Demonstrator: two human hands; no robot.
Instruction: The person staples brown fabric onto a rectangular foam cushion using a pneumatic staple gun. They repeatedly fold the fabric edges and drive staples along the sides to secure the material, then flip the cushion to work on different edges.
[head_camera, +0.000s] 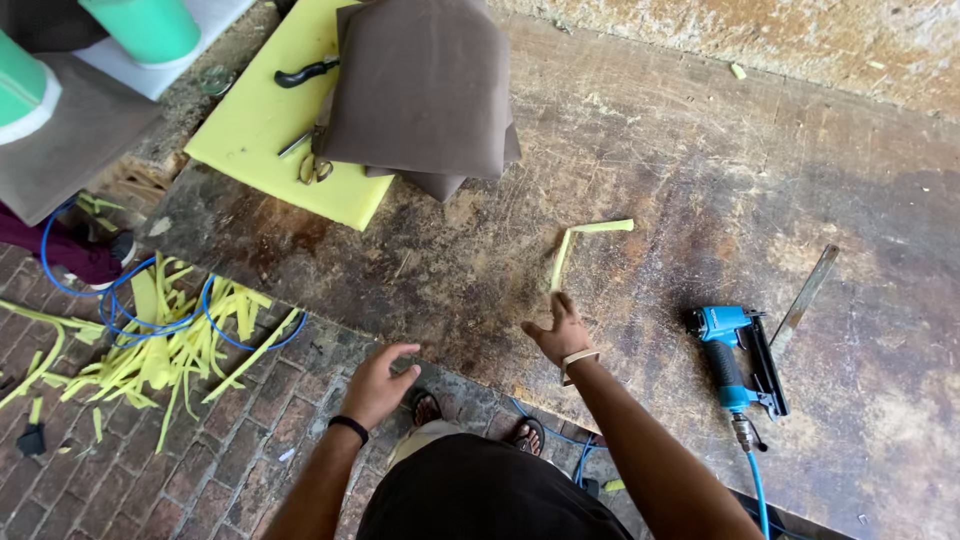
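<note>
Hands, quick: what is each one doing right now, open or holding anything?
Left hand: open, fingers curled, empty, over the bench edge.
Right hand: open, fingertips at the end of the yellow foam strip, not gripping it.

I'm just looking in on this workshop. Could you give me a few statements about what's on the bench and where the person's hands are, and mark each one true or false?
1. The right hand is at the lower end of a bent yellow foam strip. True.
2. The left hand holds the blue staple gun. False: it is empty, over the bench edge; the gun lies on the worn wooden bench, right of the right hand.
3. Brown fabric lies partly on a yellow foam slab. True.
4. The yellow foam offcuts are piled on the bench. False: they lie on the brick floor.
</note>
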